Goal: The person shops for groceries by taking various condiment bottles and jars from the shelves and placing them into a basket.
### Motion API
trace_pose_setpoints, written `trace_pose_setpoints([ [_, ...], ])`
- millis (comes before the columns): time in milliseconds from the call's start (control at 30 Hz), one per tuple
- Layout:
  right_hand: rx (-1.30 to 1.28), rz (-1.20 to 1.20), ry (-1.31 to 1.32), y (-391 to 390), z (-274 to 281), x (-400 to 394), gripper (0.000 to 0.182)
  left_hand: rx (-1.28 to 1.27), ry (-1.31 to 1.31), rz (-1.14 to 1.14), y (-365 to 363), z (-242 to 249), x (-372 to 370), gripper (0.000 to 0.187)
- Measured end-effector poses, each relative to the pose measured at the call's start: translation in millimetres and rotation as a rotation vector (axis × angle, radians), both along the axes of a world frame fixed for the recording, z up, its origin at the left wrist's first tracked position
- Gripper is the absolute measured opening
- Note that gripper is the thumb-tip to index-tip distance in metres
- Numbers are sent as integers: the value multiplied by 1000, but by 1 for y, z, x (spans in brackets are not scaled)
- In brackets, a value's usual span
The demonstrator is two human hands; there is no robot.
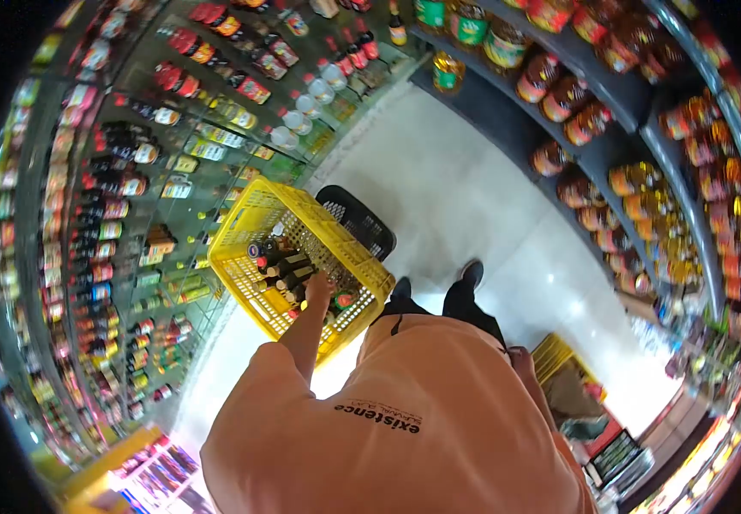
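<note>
A yellow plastic basket (349, 257) stands to the left of my legs with several dark bottles (289, 272) inside, some with red or gold caps. My left hand (319, 291) reaches down into it, beside the bottles near the basket's right part. Its fingers are too small and partly hidden to tell what they hold. My right hand (521, 360) hangs low at my right side by the hem of my shirt, its fingers mostly out of sight. Behind the yellow basket lies a black basket (358, 218) on the floor.
Shelves of sauce bottles (122, 184) line the left. On the right, dark shelves (593, 154) hold large oil bottles (537, 77). A second yellow crate (559, 360) stands behind me on the right. My shoes (472, 274) are on the pale floor (439, 171).
</note>
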State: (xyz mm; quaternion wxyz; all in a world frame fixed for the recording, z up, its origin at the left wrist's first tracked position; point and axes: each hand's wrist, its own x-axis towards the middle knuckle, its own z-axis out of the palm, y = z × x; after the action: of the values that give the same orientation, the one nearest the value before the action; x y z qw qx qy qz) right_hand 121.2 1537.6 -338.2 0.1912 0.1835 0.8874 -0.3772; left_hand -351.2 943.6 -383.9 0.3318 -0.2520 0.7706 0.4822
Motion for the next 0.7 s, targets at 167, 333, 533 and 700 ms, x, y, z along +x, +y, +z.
trace_pose_setpoints([
  [167,-602,-928,-251,92,61,-105,17,-125,-42,338,92,69,9,74],
  [333,-503,-906,-316,186,69,-141,26,-277,48,176,160,105,11,65],
  [533,-478,-911,-411,249,34,-176,30,-494,105,24,171,109,16,62],
  [700,-80,309,-34,260,-2,-278,25,-489,-20,6,183,144,8,61],
])
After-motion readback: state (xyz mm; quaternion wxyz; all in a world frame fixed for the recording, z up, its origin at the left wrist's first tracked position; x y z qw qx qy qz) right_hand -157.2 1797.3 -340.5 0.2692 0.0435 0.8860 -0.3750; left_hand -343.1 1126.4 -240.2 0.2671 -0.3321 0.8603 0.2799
